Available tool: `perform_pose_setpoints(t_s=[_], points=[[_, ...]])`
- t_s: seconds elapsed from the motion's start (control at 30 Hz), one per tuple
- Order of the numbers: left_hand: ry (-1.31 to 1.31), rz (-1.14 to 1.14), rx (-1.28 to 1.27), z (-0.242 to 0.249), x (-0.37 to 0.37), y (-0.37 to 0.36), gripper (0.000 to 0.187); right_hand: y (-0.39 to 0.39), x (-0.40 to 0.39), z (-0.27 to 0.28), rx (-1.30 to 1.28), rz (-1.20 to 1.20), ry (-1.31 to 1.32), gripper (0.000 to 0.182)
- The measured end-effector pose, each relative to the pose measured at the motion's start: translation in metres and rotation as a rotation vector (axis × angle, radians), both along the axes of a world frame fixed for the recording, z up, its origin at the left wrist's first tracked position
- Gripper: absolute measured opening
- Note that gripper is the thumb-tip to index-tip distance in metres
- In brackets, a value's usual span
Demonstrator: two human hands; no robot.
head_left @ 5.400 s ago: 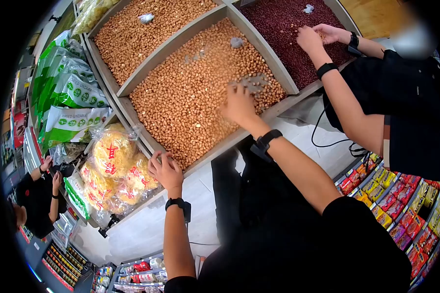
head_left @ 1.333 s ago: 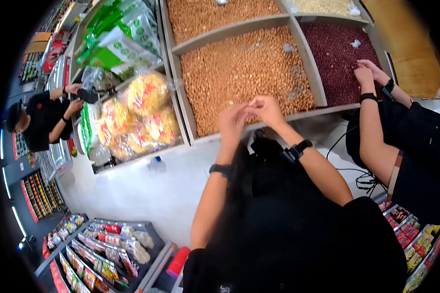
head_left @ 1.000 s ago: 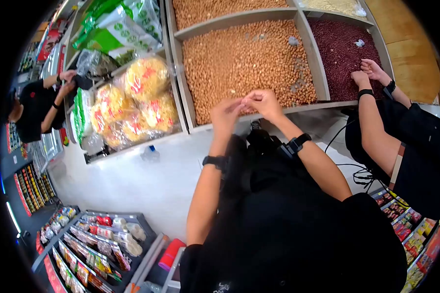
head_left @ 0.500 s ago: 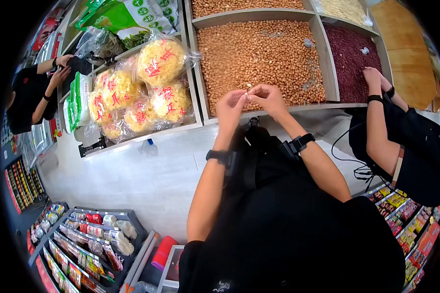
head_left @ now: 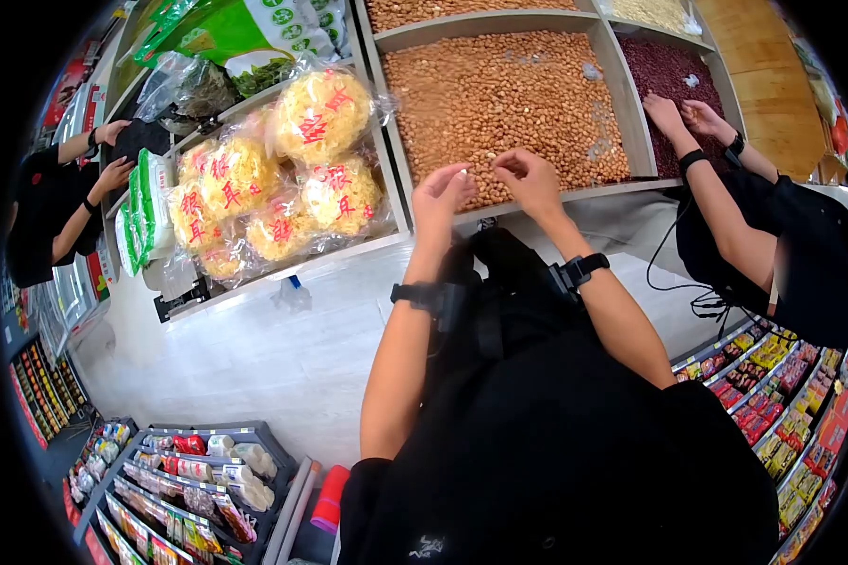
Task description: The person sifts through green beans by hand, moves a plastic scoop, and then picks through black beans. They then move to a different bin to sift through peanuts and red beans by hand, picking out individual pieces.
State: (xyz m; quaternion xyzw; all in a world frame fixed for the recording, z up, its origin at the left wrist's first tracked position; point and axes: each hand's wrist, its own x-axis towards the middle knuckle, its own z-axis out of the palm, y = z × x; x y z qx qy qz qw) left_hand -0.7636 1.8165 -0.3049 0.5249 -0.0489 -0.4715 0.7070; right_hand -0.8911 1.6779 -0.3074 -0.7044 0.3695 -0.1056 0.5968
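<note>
My left hand (head_left: 440, 201) is raised at the front edge of the peanut bin (head_left: 631, 113), pinching a small pale peanut kernel (head_left: 462, 172) at its fingertips. A short gap to the right, my right hand (head_left: 530, 179) hovers just over the brown peanuts (head_left: 499, 85) with thumb and fingers pinched together; I cannot make out anything in it. Both wrists carry black bands.
A co-worker on the right has both hands (head_left: 678, 113) in the dark red bean bin (head_left: 655, 66). Clear bags of yellow cakes (head_left: 283, 179) lie in the left compartment, with green bags (head_left: 245, 28) behind. Another person (head_left: 47, 207) stands far left. Snack shelves sit below.
My two hands, joined at the fingertips half a second ago, have come apart; the left keeps the pale kernel. The co-worker's hands moved deeper into the red beans.
</note>
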Motion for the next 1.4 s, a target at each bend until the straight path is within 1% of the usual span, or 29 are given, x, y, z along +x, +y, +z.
perform_pose_setpoints(t_s=[0.07, 0.1, 0.13, 0.2, 0.23, 0.27, 0.33, 0.37, 0.4, 0.43, 0.5, 0.53, 0.57, 0.63, 0.7, 0.8, 0.83, 0.87, 0.9, 0.97, 1.0, 1.03, 1.07, 1.1, 1.13, 1.2, 1.23, 1.33, 1.4], points=[[0.018, 0.009, 0.008, 0.007, 0.005, 0.007, 0.024, -0.003, -0.005, 0.007, -0.771, -0.016, 0.255, 0.038], [-0.013, 0.009, -0.002, 0.005, 0.008, 0.012, 0.024, 0.003, -0.006, 0.011, -0.914, -0.031, 0.431, 0.050], [-0.020, 0.023, 0.000, 0.014, 0.011, 0.018, 0.024, 0.002, -0.010, 0.007, -0.915, -0.021, 0.419, 0.050], [-0.084, 0.007, 0.040, 0.040, 0.018, 0.036, 0.024, -0.003, -0.024, -0.011, -1.068, 0.028, 0.536, 0.052], [-0.089, 0.027, 0.013, 0.057, 0.021, 0.046, 0.025, -0.009, -0.033, -0.025, -1.049, 0.036, 0.480, 0.050], [-0.109, 0.042, -0.044, 0.078, 0.024, 0.057, 0.021, -0.013, -0.040, -0.035, -1.027, 0.049, 0.421, 0.048], [-0.246, 0.056, -0.184, 0.127, 0.025, 0.087, 0.012, -0.012, -0.039, -0.032, -0.846, 0.065, 0.440, 0.039], [-0.213, 0.135, -0.317, 0.167, 0.019, 0.102, 0.013, -0.012, -0.037, -0.029, -0.823, 0.069, 0.448, 0.032], [-0.224, 0.145, -0.454, 0.201, 0.015, 0.115, 0.010, -0.013, -0.032, -0.026, -0.799, 0.071, 0.460, 0.026], [-0.238, 0.129, -0.636, 0.235, 0.012, 0.127, 0.007, -0.012, -0.027, -0.024, -0.794, 0.097, 0.443, 0.026], [-0.237, 0.007, -0.982, 0.287, 0.013, 0.141, 0.004, -0.011, -0.027, -0.019, -0.693, 0.060, 0.503, 0.018], [-0.236, -0.046, -1.102, 0.308, 0.011, 0.145, 0.005, -0.010, -0.026, -0.019, -0.706, 0.067, 0.498, 0.018], [-0.287, -0.041, -1.209, 0.315, 0.007, 0.143, 0.003, -0.009, -0.028, -0.022, -0.729, 0.048, 0.477, 0.017], [-0.226, 0.150, -1.284, 0.337, -0.019, 0.141, 0.004, -0.011, -0.029, -0.026, -0.786, 0.021, 0.441, 0.019], [-0.098, 0.322, -1.260, 0.341, -0.040, 0.131, 0.014, -0.013, -0.029, -0.031, -0.826, 0.033, 0.432, 0.020], [-0.228, 0.330, -1.664, 0.333, -0.035, 0.098, 0.016, -0.010, -0.029, -0.026, -0.855, 0.042, 0.500, 0.024], [-0.307, 0.304, -1.577, 0.337, -0.037, 0.096, 0.022, -0.008, -0.032, -0.026, -0.899, 0.039, 0.463, 0.025], [-0.426, 0.218, -1.508, 0.340, -0.028, 0.096, 0.025, -0.010, -0.032, -0.025, -0.880, 0.050, 0.525, 0.024], [-0.593, 0.113, -1.416, 0.343, -0.014, 0.099, 0.028, -0.011, -0.034, -0.030, -0.964, 0.063, 0.514, 0.023], [-0.803, 0.064, -1.253, 0.350, 0.001, 0.105, 0.035, -0.015, -0.038, -0.046, -1.000, 0.034, 0.458, 0.024], [-0.843, 0.058, -1.132, 0.354, 0.005, 0.111, 0.032, -0.015, -0.037, -0.047, -1.010, 0.030, 0.410, 0.024], [-0.837, 0.055, -1.108, 0.357, 0.009, 0.117, 0.028, -0.015, -0.037, -0.046, -0.891, 0.041, 0.448, 0.022], [-0.827, 0.056, -1.079, 0.361, 0.011, 0.120, 0.024, -0.014, -0.034, -0.042, -0.864, 0.041, 0.491, 0.021], [-0.731, 0.068, -1.141, 0.368, 0.009, 0.120, 0.021, -0.012, -0.034, -0.037, -0.826, 0.050, 0.544, 0.021], [-0.617, -0.218, -1.198, 0.383, 0.029, 0.128, 0.016, -0.012, -0.034, -0.029, -0.842, 0.036, 0.551, 0.021], [-0.711, -0.193, -1.145, 0.404, 0.024, 0.134, 0.010, -0.010, -0.030, -0.021, -0.685, 0.072, 0.622, 0.021], [-0.709, -0.189, -1.149, 0.411, 0.024, 0.135, 0.010, -0.012, -0.032, -0.023, -0.655, 0.076, 0.606, 0.023], [-0.745, -0.203, -1.072, 0.425, 0.021, 0.144, 0.006, -0.016, -0.028, -0.027, -0.658, 0.130, 0.715, 0.025], [-0.768, -0.170, -0.975, 0.426, 0.021, 0.150, 0.004, -0.022, -0.023, -0.026, -0.656, 0.149, 0.718, 0.027]])
